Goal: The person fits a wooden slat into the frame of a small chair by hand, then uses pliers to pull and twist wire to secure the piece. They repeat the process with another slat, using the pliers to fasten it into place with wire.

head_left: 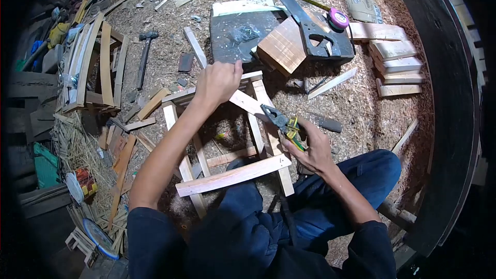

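Note:
A light wooden frame with a curved front rail lies across my lap and the ground. Over its far left part is my left hand, fingers curled and thumb raised; whatever the fingers hold is hidden. My right hand is wrapped round the yellow-green handles of pliers. The pliers' jaws point up and left, over the frame's right side. A loose wooden strip runs diagonally between my left hand and the pliers.
Ahead is a dark low bench with a handsaw, a wood block and a pink tape measure. A hammer lies left, near a slatted frame. Curved wood pieces are stacked at the right.

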Demonstrator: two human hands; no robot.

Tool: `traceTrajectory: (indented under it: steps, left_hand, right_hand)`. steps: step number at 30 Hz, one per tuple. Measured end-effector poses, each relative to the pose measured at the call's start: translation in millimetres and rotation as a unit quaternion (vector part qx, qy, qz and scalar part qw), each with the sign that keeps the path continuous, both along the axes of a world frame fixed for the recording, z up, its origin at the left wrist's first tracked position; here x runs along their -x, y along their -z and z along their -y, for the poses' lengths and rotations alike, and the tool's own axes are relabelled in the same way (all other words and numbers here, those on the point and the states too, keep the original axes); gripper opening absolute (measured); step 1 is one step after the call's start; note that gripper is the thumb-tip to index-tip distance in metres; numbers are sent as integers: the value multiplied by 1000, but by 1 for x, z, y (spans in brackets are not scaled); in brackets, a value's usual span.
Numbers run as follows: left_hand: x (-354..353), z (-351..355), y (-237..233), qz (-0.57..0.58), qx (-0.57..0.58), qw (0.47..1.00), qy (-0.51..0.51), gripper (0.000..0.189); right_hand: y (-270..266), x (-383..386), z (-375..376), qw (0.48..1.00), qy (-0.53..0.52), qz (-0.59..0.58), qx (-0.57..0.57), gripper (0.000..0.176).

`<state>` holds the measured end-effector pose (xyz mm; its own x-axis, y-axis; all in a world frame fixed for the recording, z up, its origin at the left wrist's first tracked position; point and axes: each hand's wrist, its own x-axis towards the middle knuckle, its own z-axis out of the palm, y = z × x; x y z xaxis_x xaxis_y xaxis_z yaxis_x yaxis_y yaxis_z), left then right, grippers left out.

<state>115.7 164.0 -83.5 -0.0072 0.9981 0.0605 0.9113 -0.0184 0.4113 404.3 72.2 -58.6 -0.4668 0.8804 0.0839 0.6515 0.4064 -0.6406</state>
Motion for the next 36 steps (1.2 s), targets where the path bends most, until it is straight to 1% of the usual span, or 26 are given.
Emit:
traceTrajectory:
  steps: [3,7,9,10,12,13,16,17,18,20,21,22,23,24,26,27,28,30,31,32,33,34,35,36]
  left_hand:
    - [-3,1,-3,1,6,1000,-1,58]
    - [-1,1,-3,-8,12,1000,4,57]
    - [-2,1,-4,15,29,999,-3,59]
    - [-2,2,-4,15,31,999,-3,59]
    - [-3,1,-4,30,27,999,-5,58]
    - [-3,1,-4,30,28,999,-4,58]
    - [-1,-2,-2,46,31,998,-1,57]
    - [-2,-2,2,47,25,999,-2,57]
    - [-3,-2,1,50,17,999,-3,56]
    - [-2,-5,-2,48,29,998,-4,55]
    - [-2,-4,-4,42,50,998,-3,53]
    - [-2,-6,-5,42,47,998,0,53]
    - [-2,-6,-4,46,44,998,4,53]
    - [-2,-4,-3,49,43,998,7,53]
    - [-3,-5,-2,48,49,998,3,53]
    - [-4,-5,-2,45,53,998,-3,53]
    - [-5,-4,-3,41,58,997,-4,54]
    - [-5,-5,-2,47,46,998,-8,53]
    - [-4,-5,0,51,40,998,-3,53]
    - [-3,-6,2,50,41,998,0,53]
    - [-3,-4,2,51,44,998,0,53]
    - [-3,-5,2,51,43,998,0,52]
    - [-4,-6,0,51,44,998,3,52]
    - [-6,-6,-2,39,59,998,-2,53]
  right_hand:
    - [6,-3,2,999,22,-41,14,55]
    - [7,-2,-2,999,-1,-38,-10,53]
    - [-4,0,-7,999,-17,18,38,52]
    - [-10,1,-10,999,-17,19,39,52]
    - [-18,4,-15,998,-8,-39,45,50]
    - [-19,6,-15,993,-6,-113,38,51]
    - [-11,2,-11,990,-22,-138,31,50]
    - [-9,3,-16,993,-55,70,83,51]
    - [-20,4,-22,964,-37,160,207,51]
    - [-34,1,-33,984,-78,120,106,49]
    - [-39,1,-31,984,-74,121,108,49]
    - [-42,3,-33,996,-53,23,70,49]
    - [-42,5,-33,996,-34,-75,35,49]
    - [-34,6,-29,996,-33,-73,38,49]
    - [-16,9,-19,993,-29,-113,-23,51]
    - [-31,12,-24,968,-35,167,185,54]
    - [-30,12,-29,957,-29,161,241,54]
    - [-52,8,-44,963,-77,170,193,52]
    - [-54,9,-42,964,-72,168,195,52]
    - [-54,11,-40,991,-46,18,122,51]
    - [-55,12,-36,990,-21,-130,48,51]
    - [-57,13,-30,989,16,-147,27,51]
    - [-42,12,-27,995,-8,-38,89,51]
    - [-30,16,-25,985,-32,71,151,50]
